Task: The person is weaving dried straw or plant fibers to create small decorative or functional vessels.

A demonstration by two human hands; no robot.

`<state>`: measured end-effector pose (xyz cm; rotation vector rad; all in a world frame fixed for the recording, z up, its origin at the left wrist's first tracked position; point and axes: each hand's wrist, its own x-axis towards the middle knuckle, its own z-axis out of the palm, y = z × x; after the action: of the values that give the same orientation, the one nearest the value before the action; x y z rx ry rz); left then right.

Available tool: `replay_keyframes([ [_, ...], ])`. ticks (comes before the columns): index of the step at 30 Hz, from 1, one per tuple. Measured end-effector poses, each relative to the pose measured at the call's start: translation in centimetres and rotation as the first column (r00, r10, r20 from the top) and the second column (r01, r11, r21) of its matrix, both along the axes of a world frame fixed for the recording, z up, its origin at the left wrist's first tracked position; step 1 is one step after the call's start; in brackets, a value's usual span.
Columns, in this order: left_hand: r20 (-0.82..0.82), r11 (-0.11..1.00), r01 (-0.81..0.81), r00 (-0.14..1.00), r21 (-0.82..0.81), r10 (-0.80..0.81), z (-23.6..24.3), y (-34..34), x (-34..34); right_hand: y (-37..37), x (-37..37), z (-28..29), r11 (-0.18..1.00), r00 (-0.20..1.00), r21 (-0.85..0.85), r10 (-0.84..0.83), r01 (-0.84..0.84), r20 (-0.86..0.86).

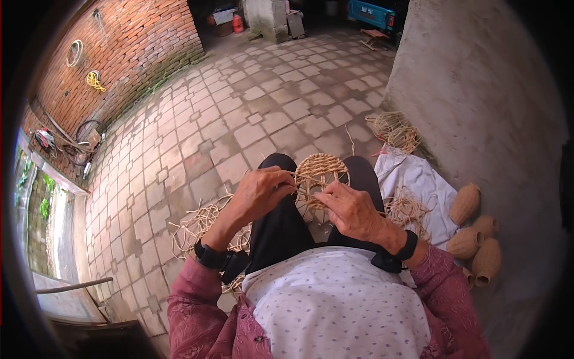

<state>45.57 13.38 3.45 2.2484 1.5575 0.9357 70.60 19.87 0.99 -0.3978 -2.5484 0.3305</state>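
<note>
A small round-topped woven piece (321, 164) of tan straw cord is held up between my knees. Its upper part is tightly woven, while open gaps show between the cords lower down. My left hand (262, 188) is closed at its left edge, fingers pinched on what looks like a strand of cord. On the lower right, my right hand (354, 210) grips the woven piece with thumb and fingers. The fingertips of both hands are partly hidden. Loose straw cords (206, 227) lie in a tangle beside my left leg.
To the right, a white cloth (412, 179) carries more straw cords (408, 206). Several woven vase-shaped baskets (465, 203) lie by the grey wall (478, 102). A straw bundle (393, 130) rests at the wall's foot. Paving (239, 113) stretches toward a brick wall (137, 48).
</note>
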Motion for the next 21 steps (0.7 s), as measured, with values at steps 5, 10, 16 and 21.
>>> replay_keyframes([
  [5,-0.098,0.980,-0.010,0.995,0.201,0.031,-0.5,3.6,1.5,-0.6,-0.8,0.0,0.994,0.996,0.110,-0.038,0.028,0.087],
  [10,0.057,0.912,-0.197,0.980,0.361,0.190,-0.9,3.5,3.3,0.0,-1.8,-0.3,0.996,0.990,0.082,-0.056,0.046,0.132],
  [16,0.591,0.883,-0.187,0.681,-0.430,0.432,-4.2,-2.9,3.2,0.8,-2.2,0.2,0.996,0.982,-0.044,-0.072,0.081,0.172],
  [21,0.766,0.845,0.011,0.429,-0.535,0.479,-5.2,-3.9,4.6,0.8,-2.3,0.4,0.993,0.970,-0.057,-0.086,0.102,0.227],
])
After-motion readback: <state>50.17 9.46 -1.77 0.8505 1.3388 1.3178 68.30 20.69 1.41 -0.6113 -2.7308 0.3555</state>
